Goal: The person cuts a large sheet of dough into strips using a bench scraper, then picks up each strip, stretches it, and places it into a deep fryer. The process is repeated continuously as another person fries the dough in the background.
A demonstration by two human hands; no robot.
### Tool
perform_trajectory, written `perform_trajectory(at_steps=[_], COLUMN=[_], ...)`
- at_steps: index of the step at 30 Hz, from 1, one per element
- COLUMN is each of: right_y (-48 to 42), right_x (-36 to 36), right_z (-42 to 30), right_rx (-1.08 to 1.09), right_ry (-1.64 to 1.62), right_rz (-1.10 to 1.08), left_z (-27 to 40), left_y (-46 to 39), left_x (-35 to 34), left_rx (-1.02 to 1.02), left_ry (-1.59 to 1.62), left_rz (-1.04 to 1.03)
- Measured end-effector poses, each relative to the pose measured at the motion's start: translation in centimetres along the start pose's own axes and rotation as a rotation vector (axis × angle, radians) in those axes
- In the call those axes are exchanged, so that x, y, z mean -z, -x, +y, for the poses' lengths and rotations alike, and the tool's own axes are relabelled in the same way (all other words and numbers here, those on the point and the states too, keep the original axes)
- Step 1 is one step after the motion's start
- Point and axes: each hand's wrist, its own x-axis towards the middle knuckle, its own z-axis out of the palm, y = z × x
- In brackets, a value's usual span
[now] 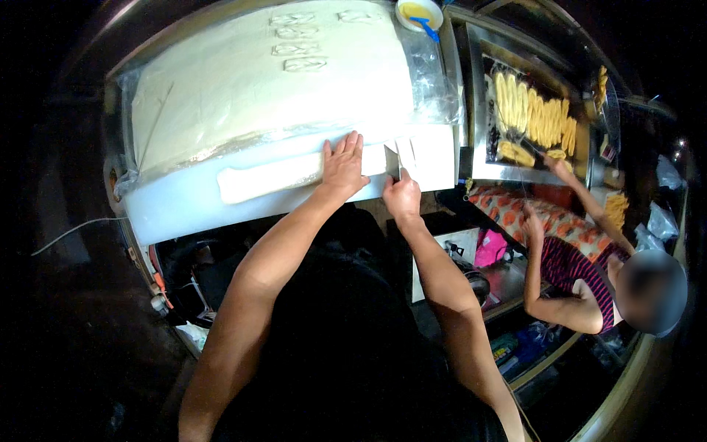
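Note:
A long strip of pale dough (265, 178) lies on a white cutting board (182, 212). My left hand (344, 168) rests flat on the strip, fingers pointing away from me. Just to its right, my right hand (402, 194) grips the handle of a broad-bladed knife (392, 161), its blade at the strip's right part. Narrow cut pieces of dough (407, 153) lie right of the blade. Behind the board spreads a large sheet of dough (237, 83), partly under clear plastic, with several small twisted dough shapes (305, 64) on it.
A white bowl (406, 8) of yellow liquid with a blue-handled brush (425, 27) stands at the back. At right, a co-worker's hands (557, 166) work over a fryer (480, 169) holding several golden dough sticks (511, 105). A patterned cloth (500, 207) is beside it.

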Motion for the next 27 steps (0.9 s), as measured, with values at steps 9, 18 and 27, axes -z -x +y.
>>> perform_trajectory(at_steps=[9, 18, 27], right_y=[-5.0, 2.3, -1.2], right_x=[-0.4, 0.0, -2.6], right_z=[-2.5, -0.8, -5.1], right_rx=[-0.043, -0.084, -0.063], right_ry=[0.116, -0.009, 0.025], right_rz=[-0.229, -0.092, -0.143], left_z=[-1.6, -2.5, -4.7], left_y=[0.8, 1.4, 2.7], left_x=[0.3, 0.1, 0.3], left_rx=[0.019, 0.011, 0.018], left_ry=[0.006, 0.021, 0.021], left_rz=[0.015, 0.063, 0.074])
